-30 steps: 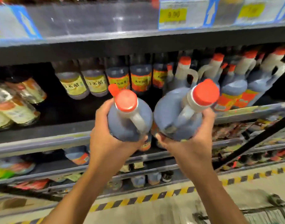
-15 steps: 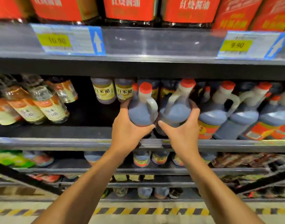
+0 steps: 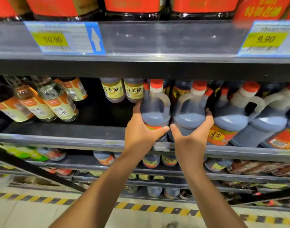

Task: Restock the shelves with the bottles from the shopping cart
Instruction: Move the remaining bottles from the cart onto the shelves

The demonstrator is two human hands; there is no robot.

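Dark shelf (image 3: 58, 129): left hand (image 3: 141, 134) fingers grip left jug (image 3: 155, 112), right hand (image 3: 190, 137) fingers grip right jug (image 3: 188, 114); tiled floor (image 3: 26, 214) below.

Left bottle (image 3: 155, 112): dark-filled jug, red cap, upright, gripped by left hand (image 3: 141, 132) at shelf (image 3: 58, 137) edge
Right bottle (image 3: 189, 112): same kind, upright, gripped by right hand (image 3: 192, 137), touching left bottle

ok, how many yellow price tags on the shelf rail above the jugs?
2. One price tag reading 10.90 at the rail's left, beside a blue arrow; the other price tag reading 9.90 at the right edge, partly cropped. More may lie outside the frame.
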